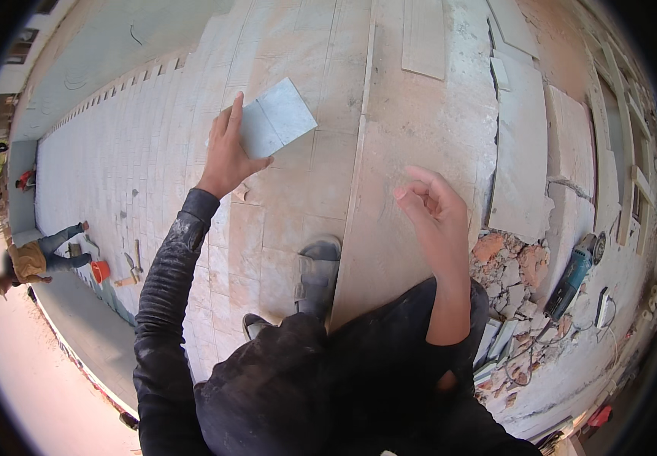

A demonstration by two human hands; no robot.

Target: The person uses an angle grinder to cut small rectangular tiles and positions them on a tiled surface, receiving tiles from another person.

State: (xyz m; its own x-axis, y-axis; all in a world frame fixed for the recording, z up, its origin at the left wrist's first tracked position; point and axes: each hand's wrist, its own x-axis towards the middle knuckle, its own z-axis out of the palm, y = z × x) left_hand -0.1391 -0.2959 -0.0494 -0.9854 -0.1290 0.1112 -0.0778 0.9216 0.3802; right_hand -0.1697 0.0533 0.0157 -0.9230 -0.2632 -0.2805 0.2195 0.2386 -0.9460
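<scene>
My left hand (pixel 230 148) grips a pale blue-grey tile piece (pixel 279 118) by its left side, fingers along the far edge and thumb at the near corner. A thin dark line crosses the tile, which is tilted above the plank-patterned floor (pixel 290 182). To the right, my right hand (pixel 439 205) hovers over a bare, dusty strip of floor (pixel 389 137). Its fingers are loosely curled, with the forefinger apart from the thumb and nothing visible between them. A small broken chip (pixel 240 192) lies beside my left wrist.
Broken rubble (pixel 515 273) and a teal angle grinder (pixel 572 277) with a cord lie at the right. Large slabs (pixel 522 144) line that side. At far left, a person (pixel 32 258) is near an orange bucket (pixel 100 271) and hand tools (pixel 132 264). My sandalled foot (pixel 319 266) is below.
</scene>
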